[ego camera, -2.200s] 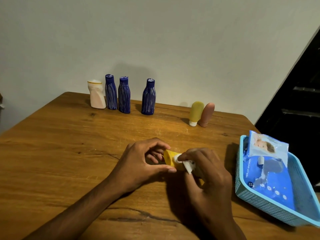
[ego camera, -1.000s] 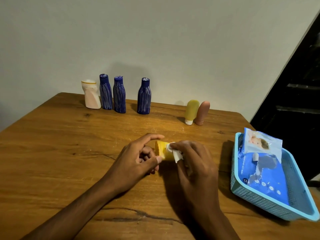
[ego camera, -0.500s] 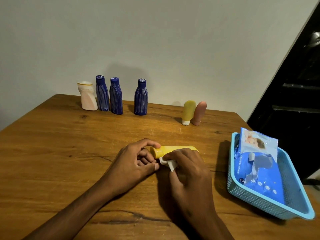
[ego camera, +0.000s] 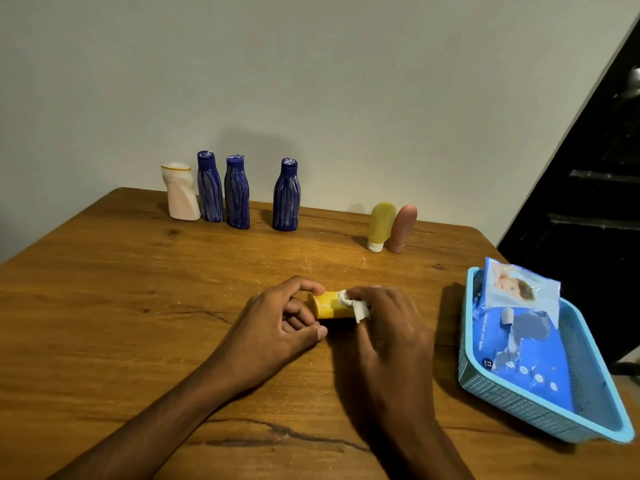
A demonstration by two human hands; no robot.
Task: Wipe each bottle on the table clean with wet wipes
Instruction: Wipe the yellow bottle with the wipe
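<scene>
Holding a yellow bottle (ego camera: 328,305) on its side, the left hand (ego camera: 277,327) curls finger and thumb round its end. The right hand (ego camera: 388,327) pinches a white wet wipe (ego camera: 355,304) against it — low over the wooden bench (ego camera: 121,289). At 3 o'clock sits a blue basket (ego camera: 512,403) with a wipes pack (ego camera: 519,344). At 12 o'clock, far back, stand a white bottle (ego camera: 180,194), three blue bottles (ego camera: 237,192) and two small tubes (ego camera: 393,226) — all upright.

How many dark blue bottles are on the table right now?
3, all upright along the far edge: one beside the white bottle, one just right of it, one standing apart further right. None appear hidden.
</scene>
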